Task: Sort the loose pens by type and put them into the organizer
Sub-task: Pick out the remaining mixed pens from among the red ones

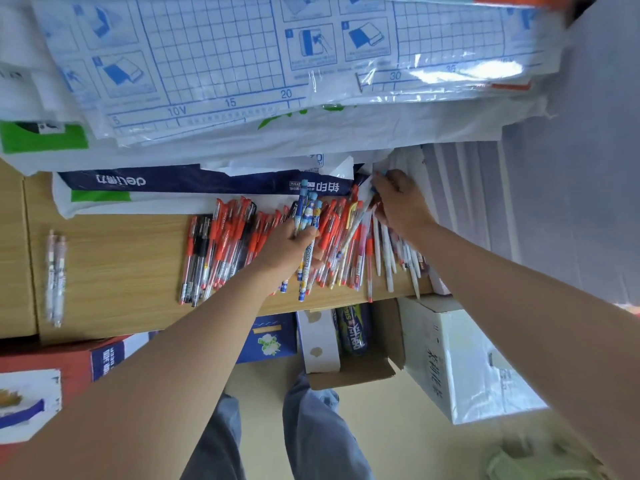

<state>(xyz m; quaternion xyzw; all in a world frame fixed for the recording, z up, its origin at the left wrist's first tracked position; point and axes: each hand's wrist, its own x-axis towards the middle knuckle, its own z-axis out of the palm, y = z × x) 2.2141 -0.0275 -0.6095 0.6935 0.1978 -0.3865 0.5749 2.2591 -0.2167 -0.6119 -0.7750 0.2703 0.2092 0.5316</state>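
A wide pile of loose red-capped pens [225,247] covers the middle of the wooden desk [121,265]. My left hand [287,245] grips a bunch of blue patterned pens [306,216] upright over the pile. To the right lie several white pens [388,258] near the desk's front edge. My right hand [401,202] reaches to the back right of the pile, its fingers curled on a small blue and red item there; what it is cannot be made out. Two pale pens [55,275] lie apart at the far left. No organizer is recognisable in view.
Paper packs and plastic-wrapped gridded sheets [242,64] are stacked along the back of the desk. Below the front edge stand an open cardboard box [356,372], a white box [460,362] and a red and blue box [69,365]. A grey wall is at the right.
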